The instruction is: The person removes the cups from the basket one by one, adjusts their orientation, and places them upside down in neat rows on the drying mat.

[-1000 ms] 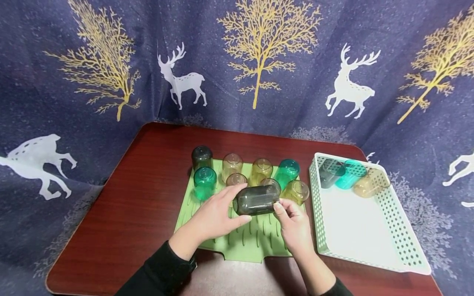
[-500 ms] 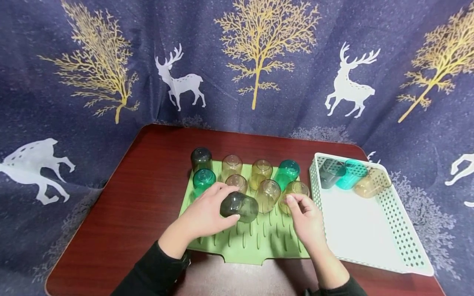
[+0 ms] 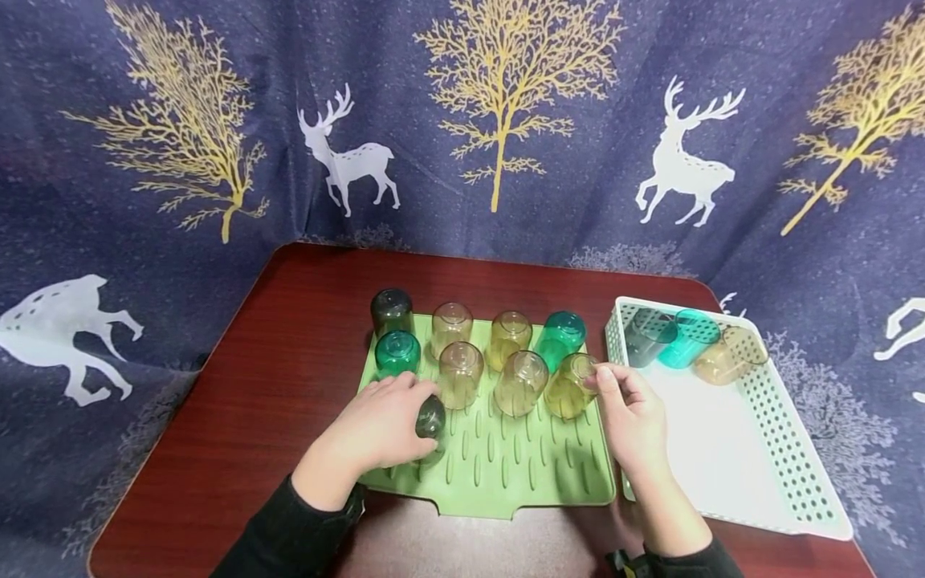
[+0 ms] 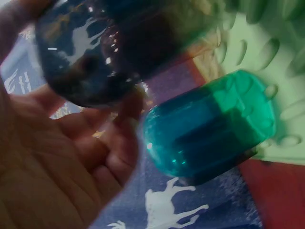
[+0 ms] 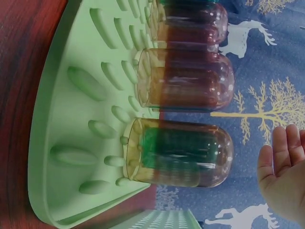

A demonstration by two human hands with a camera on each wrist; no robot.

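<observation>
My left hand (image 3: pixel 368 425) grips a dark grey glass (image 3: pixel 431 419) over the front left of the green drying mat (image 3: pixel 473 494). In the left wrist view its rounded base end faces the palm, beside an upside-down teal glass (image 4: pixel 205 129). Most of the dark glass is hidden behind the fingers in the head view. My right hand (image 3: pixel 633 417) hovers at the mat's right side, near an upside-down yellow glass (image 3: pixel 571 389). The right wrist view shows a gap between its loose fingers (image 5: pixel 281 152) and that glass; it holds nothing.
More upside-down glasses stand on the mat, among them a clear brownish one (image 3: pixel 520 385) and a black one (image 3: pixel 392 309) at the back left corner. Right of the mat is a white perforated basket (image 3: pixel 788 449) with a teal glass (image 3: pixel 690 337) and others lying inside.
The right hand lets go of the dark glass and moves right. The left hand carries the glass left and down towards the front left of the mat, turning it base up.
</observation>
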